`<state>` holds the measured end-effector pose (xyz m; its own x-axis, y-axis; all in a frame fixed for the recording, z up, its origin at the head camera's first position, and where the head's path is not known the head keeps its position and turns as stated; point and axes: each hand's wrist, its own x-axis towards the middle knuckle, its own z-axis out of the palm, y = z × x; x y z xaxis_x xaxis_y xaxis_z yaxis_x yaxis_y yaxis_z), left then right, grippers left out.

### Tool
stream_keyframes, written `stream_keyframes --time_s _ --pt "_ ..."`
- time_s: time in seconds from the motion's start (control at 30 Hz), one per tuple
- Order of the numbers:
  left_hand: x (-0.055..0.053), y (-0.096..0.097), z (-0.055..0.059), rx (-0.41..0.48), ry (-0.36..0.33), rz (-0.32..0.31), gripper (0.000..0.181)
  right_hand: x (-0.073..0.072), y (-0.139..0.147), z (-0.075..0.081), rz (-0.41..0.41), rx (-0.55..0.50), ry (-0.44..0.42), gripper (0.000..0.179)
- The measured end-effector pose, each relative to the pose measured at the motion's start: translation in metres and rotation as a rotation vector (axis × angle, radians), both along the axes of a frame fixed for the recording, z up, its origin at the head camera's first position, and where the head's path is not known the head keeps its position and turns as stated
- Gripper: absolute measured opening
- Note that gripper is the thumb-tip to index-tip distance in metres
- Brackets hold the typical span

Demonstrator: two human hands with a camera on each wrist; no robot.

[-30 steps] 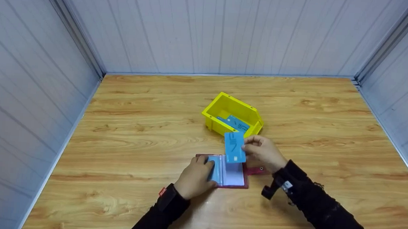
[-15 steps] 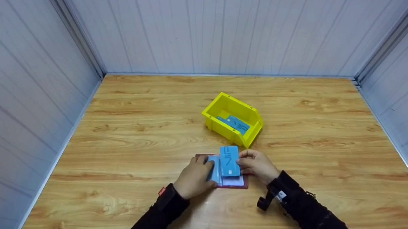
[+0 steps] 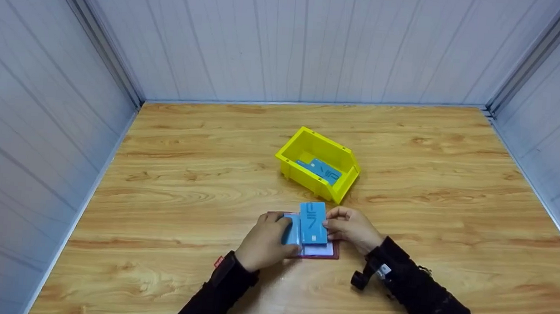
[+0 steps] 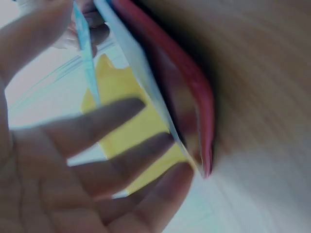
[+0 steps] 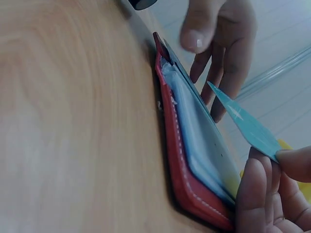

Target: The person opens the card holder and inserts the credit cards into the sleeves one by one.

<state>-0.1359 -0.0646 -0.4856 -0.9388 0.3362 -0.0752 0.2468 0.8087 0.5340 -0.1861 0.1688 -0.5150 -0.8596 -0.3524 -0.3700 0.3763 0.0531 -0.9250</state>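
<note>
A small red card holder [image 3: 336, 253] lies spread on the wooden table, with clear plastic sleeves [image 5: 201, 155] inside. My left hand [image 3: 265, 240] is over its left side, and in the left wrist view the fingertips touch the edge of the sleeves. Between thumb and fingers, my right hand [image 3: 353, 230] pinches a blue card [image 3: 313, 223] marked "VIP" by its right edge. The card hovers over the holder's right side, apart from the sleeves in the right wrist view. The holder's strap is hidden in the head view.
Behind the holder stands a yellow bin [image 3: 303, 174] with several blue cards [image 3: 326, 170] in it. White panel walls [image 3: 298, 40] enclose the wooden table [image 3: 185, 170] at the back and both sides.
My right hand has carried the blue card from near the bin's front down and slightly left over the holder. The left hand has stayed nearly in place.
</note>
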Motion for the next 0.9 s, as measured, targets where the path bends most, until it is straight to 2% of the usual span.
stream_keyframes --time_s 0.17,0.33,0.4,0.5,0.73,0.9 --pt "-0.005 0.003 0.006 0.193 -0.063 0.055 0.072 0.000 0.000 -0.001 0.007 0.000 0.005 0.008" --pt "-0.013 0.010 0.006 0.395 -0.198 0.060 0.078 0.000 0.000 -0.001 0.014 -0.012 0.011 0.008" --pt "-0.017 0.013 0.005 0.446 -0.231 0.053 0.077 0.000 0.000 -0.001 0.015 -0.016 0.010 0.008" --pt "-0.020 0.016 0.003 0.467 -0.241 0.046 0.074 0.000 0.000 -0.001 0.019 -0.022 0.010 0.009" --pt "-0.022 0.021 0.002 0.432 -0.131 0.035 0.065 0.000 0.001 0.000 0.025 -0.019 0.002 0.012" --pt "-0.020 0.020 0.002 0.445 -0.111 0.030 0.064 0.002 0.001 0.002 0.044 0.019 0.036 0.011"
